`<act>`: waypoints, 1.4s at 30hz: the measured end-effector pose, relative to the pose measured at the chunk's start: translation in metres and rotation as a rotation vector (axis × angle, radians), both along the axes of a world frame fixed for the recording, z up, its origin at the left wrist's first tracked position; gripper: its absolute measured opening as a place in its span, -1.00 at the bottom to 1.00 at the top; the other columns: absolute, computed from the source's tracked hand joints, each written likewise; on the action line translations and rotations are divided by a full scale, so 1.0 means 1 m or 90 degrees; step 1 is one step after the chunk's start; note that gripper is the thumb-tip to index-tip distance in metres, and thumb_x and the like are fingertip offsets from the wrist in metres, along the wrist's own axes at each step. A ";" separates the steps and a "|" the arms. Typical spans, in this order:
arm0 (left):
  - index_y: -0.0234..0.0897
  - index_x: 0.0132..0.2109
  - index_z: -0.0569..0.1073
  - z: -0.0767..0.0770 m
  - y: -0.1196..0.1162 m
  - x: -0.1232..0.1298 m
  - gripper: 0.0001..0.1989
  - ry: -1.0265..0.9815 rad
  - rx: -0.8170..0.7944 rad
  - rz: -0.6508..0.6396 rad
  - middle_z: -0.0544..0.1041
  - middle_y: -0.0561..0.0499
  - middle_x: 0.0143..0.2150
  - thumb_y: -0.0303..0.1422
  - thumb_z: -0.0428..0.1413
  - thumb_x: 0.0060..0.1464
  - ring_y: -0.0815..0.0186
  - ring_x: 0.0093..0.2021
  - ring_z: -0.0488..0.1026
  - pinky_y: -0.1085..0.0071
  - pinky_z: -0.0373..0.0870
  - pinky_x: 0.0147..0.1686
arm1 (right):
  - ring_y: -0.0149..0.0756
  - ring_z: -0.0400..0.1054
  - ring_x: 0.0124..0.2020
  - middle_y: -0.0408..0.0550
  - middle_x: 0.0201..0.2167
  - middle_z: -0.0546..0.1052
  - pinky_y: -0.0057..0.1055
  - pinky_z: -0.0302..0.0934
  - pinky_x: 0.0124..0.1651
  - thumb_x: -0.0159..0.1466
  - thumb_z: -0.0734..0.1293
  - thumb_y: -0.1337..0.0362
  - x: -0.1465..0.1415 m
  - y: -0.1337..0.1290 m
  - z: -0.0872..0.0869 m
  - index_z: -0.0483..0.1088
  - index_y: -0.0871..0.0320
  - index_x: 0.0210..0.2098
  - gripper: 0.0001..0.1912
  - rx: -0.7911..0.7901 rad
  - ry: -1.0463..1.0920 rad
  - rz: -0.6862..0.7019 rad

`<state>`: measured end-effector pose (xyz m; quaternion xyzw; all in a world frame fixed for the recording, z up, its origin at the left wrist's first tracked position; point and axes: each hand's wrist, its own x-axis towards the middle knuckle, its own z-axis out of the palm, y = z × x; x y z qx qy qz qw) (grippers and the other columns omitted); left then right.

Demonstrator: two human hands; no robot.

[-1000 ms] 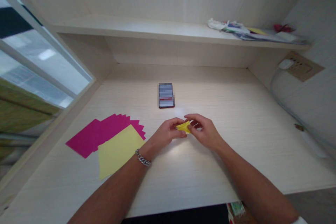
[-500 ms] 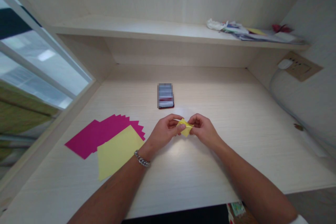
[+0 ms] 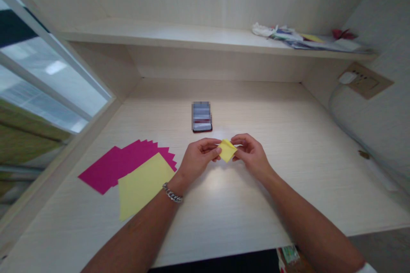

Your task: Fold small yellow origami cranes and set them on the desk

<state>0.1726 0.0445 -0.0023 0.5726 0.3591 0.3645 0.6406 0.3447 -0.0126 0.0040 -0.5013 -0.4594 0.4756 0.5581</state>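
Between my two hands, just above the desk, is a small folded piece of yellow paper (image 3: 227, 152), turned like a diamond. My left hand (image 3: 201, 156) pinches its left corner between thumb and fingers. At the right corner my right hand (image 3: 251, 152) grips it the same way; some of its fingertips are behind the paper. A silver chain bracelet (image 3: 172, 193) is around my left wrist. Beyond my hands a phone (image 3: 202, 117) lies flat with its screen lit and blurred.
Left of my arm, a pale yellow sheet (image 3: 142, 187) partly covers fanned magenta sheets (image 3: 109, 166) on the desk (image 3: 275, 106). Papers (image 3: 307, 42) lie on the shelf (image 3: 179, 36). A white cable (image 3: 344, 130) runs from a wall socket (image 3: 368, 80) on the right.
The folded yellow paper now shows a flatter diamond face toward me. My left thumb has slid back to its left corner, and the right fingers have spread a little and risen.
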 end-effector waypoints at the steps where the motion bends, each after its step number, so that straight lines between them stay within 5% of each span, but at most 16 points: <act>1: -0.36 -0.15 0.50 0.000 0.000 0.000 -0.70 0.000 -0.003 -0.002 0.58 -0.06 -0.35 -0.34 0.23 -0.07 0.39 -0.48 0.46 0.46 0.41 -0.47 | -0.41 0.40 -0.45 -0.10 -0.25 0.48 -0.45 0.35 -0.45 0.02 0.35 0.38 0.000 0.000 -0.001 0.39 0.10 -0.22 -0.70 0.015 -0.013 -0.001; 9: -0.37 -0.12 0.51 0.003 0.000 -0.002 -0.69 0.044 0.004 -0.014 0.58 -0.10 -0.32 -0.30 0.19 -0.02 0.37 -0.43 0.46 0.45 0.41 -0.42 | -0.38 0.41 -0.49 -0.09 -0.37 0.52 -0.40 0.34 -0.40 0.03 0.34 0.40 -0.001 -0.001 -0.002 0.43 0.16 -0.27 -0.76 0.027 -0.090 -0.027; 18: -0.28 0.00 0.47 0.005 -0.013 0.000 -0.47 0.181 0.158 0.009 0.57 -0.08 -0.28 -0.22 0.29 -0.17 0.31 -0.39 0.45 0.39 0.40 -0.39 | -0.38 0.38 -0.49 -0.13 -0.47 0.49 -0.46 0.25 -0.45 0.08 0.35 0.34 -0.005 -0.004 0.001 0.41 0.14 -0.26 -0.80 0.028 -0.185 -0.044; 32: -0.32 -0.02 0.47 -0.003 -0.010 -0.002 -0.62 0.182 0.224 0.038 0.54 -0.09 -0.26 -0.23 0.15 0.03 0.32 -0.36 0.42 0.37 0.38 -0.33 | -0.37 0.39 -0.40 -0.13 -0.41 0.47 -0.41 0.30 -0.31 0.07 0.39 0.23 0.000 -0.001 -0.002 0.36 0.16 -0.30 -0.78 -0.045 -0.069 0.103; 37: -0.29 -0.05 0.49 0.005 -0.015 0.000 -0.64 0.117 0.217 -0.002 0.50 -0.14 -0.06 -0.27 0.19 -0.01 0.26 -0.18 0.45 0.31 0.41 -0.15 | -0.39 0.36 -0.48 -0.14 -0.47 0.47 -0.41 0.30 -0.36 0.05 0.37 0.27 -0.003 0.003 -0.009 0.39 0.17 -0.37 -0.85 -0.054 -0.086 0.006; 42: -0.29 -0.06 0.50 0.004 -0.013 0.001 -0.70 0.076 0.167 -0.024 0.53 -0.14 -0.08 -0.29 0.12 0.07 0.23 -0.14 0.47 0.27 0.42 -0.11 | -0.35 0.34 -0.50 -0.18 -0.53 0.44 -0.43 0.27 -0.43 -0.06 0.39 0.33 -0.003 0.007 -0.011 0.36 0.16 -0.44 -0.83 -0.054 -0.087 -0.055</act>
